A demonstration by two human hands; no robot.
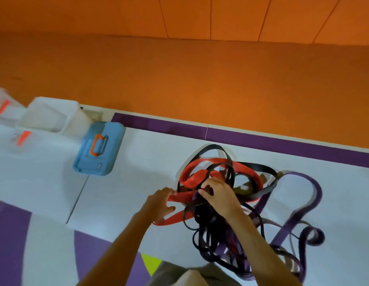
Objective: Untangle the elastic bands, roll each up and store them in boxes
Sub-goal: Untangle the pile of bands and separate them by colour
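Note:
A tangled heap of elastic bands lies on the white mat, right of centre: a wide red band [210, 162], thin black bands [259, 168] and purple bands [303, 205] looping out to the right. My left hand [160, 203] grips the red band where it folds at the heap's left edge. My right hand [218, 195] reaches into the middle of the heap, its fingers pinched on strands there; which band it holds is hidden by the fingers.
A blue box lid with an orange handle [99, 148] lies on the mat to the left. Clear plastic boxes [49, 116] stand at the far left. Orange floor [200, 79] lies beyond the mat's purple edge. My knee [189, 275] shows at the bottom.

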